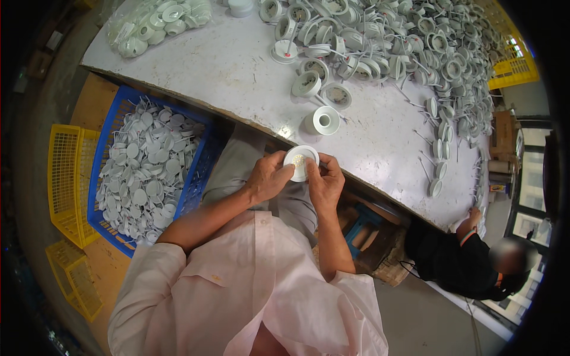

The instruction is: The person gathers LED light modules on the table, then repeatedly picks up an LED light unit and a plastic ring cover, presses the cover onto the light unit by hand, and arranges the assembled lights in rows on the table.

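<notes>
Both hands grip a round white LED light fitting (301,163) just off the table's front edge. Its open face is turned up, and small yellowish LED dots show inside. My left hand (270,178) pinches the left rim, with the thumb pressed on the face. On the opposite side my right hand (325,181) holds the rim, its thumb also on the face. A white ring-shaped cup (324,120) stands on the table beyond my hands. Past it lie two open light fittings (336,95) (307,84), and a large heap of similar fittings (386,41) with white wires spreads behind.
A blue basket (107,155) full of white light fittings stands at left, beside yellow crates (62,178). A clear bag of white cups (157,26) lies on the white table (237,83). Several fittings line the table's right side. A co-worker (469,261) sits at far right.
</notes>
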### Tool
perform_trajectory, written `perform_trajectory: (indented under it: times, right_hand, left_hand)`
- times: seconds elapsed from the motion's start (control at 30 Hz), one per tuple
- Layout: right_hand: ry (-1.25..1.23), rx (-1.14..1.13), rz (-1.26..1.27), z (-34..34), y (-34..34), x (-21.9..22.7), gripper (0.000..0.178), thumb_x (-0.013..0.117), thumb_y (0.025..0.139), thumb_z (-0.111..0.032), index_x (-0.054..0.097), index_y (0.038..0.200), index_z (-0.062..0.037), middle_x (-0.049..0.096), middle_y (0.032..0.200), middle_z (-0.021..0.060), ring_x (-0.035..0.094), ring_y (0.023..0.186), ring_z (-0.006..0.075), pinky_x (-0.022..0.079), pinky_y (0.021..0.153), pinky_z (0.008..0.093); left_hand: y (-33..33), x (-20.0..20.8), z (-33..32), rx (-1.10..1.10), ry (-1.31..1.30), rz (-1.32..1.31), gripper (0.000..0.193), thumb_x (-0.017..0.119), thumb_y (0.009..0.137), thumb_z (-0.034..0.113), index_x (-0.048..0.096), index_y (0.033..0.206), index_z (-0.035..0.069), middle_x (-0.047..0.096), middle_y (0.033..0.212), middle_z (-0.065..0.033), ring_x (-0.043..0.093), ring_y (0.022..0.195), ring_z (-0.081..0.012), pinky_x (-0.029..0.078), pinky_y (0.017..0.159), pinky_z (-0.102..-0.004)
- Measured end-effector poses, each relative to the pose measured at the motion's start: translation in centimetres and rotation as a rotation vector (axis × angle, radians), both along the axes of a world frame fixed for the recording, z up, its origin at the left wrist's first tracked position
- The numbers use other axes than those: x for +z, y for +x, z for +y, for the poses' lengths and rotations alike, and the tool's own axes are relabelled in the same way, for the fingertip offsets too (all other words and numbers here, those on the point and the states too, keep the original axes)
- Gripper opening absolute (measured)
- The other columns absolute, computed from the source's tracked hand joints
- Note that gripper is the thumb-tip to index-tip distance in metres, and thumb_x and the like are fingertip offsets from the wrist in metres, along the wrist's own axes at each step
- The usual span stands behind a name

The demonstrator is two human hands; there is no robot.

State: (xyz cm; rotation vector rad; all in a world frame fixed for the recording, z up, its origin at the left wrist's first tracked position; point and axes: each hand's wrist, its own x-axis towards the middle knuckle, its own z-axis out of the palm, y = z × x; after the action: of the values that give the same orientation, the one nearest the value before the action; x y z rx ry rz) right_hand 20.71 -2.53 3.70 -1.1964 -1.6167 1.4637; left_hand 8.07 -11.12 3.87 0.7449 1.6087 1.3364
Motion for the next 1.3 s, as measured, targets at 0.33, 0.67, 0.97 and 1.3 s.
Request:
perform_trajectory:
  times: [0.33,0.67,0.97,1.3]
  right_hand:
    - [0.027,-0.012,-0.035,0.2,0.3,-0.3,0.015,0.069,0.083,-0.007,0.063,0.095,0.0,0.059,0.079,-0.0022,0.042,0.064,0.0018,0.038,0.057,0.0176]
    - [0.56,0.266,-0.033,1.7,2.3,2.8,0.062,0.08,0.066,-0.007,0.053,0.122,0.0002,0.052,0.121,0.0173,0.058,0.099,0.024,0.05,0.079,0.0313]
    - [0.844,0.395,-0.317,2.2,4.4,3.0,0.075,0.083,0.06,-0.016,0.05,0.126,-0.0057,0.05,0.123,0.0191,0.053,0.104,0.0376,0.048,0.084,0.0428]
    - [0.793,0.134,-0.241,11.3,10.4,2.6,0.058,0.079,0.061,-0.013,0.057,0.115,-0.0029,0.056,0.116,0.0186,0.055,0.108,0.0334,0.047,0.09,0.0397]
  left_hand:
    - [-0.4,-0.1,0.3,-0.1,-0.085,-0.15,0.023,0.056,0.091,0.018,0.059,0.102,-0.002,0.061,0.076,-0.0036,0.047,0.057,-0.0032,0.039,0.05,-0.0198]
    - [-0.3,0.5,1.1,-0.172,-0.062,-0.187,0.022,0.054,0.092,0.017,0.059,0.102,-0.002,0.061,0.076,-0.0021,0.047,0.055,-0.0037,0.039,0.048,-0.0196]
    - [1.3,-0.4,2.6,-0.295,-0.14,-0.263,0.021,0.054,0.091,0.016,0.058,0.1,-0.002,0.055,0.066,-0.0014,0.047,0.048,-0.0058,0.038,0.042,-0.0235]
    - [2.8,-1.8,5.7,-0.415,0.018,-0.296,0.038,0.054,0.094,0.015,0.047,0.126,-0.004,0.056,0.122,-0.0173,0.063,0.1,-0.0202,0.05,0.068,-0.0252]
